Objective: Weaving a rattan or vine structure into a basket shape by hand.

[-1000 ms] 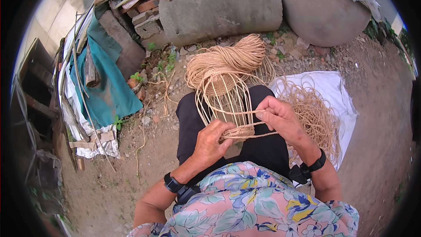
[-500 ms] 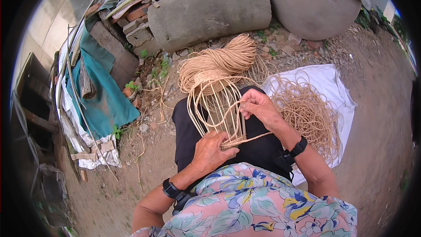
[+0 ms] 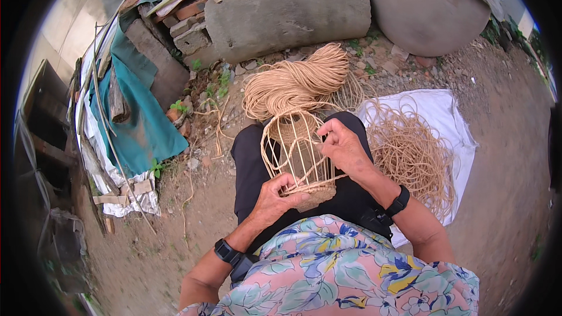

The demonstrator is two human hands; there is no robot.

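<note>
A partly woven basket [image 3: 319, 194] of tan cord lies across my lap, with dense weaving at its near and far ends and bare upright strands between them. My left hand [image 3: 273, 200] grips its near left edge, thumb pressed along the woven rim and fingertips tucked among the strands. At the basket's right side my right hand [image 3: 346, 151] is closed, thumb and forefinger pinching a thin cord [image 3: 301, 140] that loops across the strands. The exact grip between those fingertips is partly hidden.
Beyond the basket rests a thick hank of cord [image 3: 298, 85]. To the right, a loose tangle of cord [image 3: 410, 155] sits on a white sheet [image 3: 459, 120]. A concrete cylinder [image 3: 287, 14], a round slab [image 3: 427, 9] and a green cloth [image 3: 137, 123] lie farther out.
The basket has tipped, so its near woven part and the opening at its far end show more. The cord loop has grown smaller, and my right hand has shifted slightly nearer.
</note>
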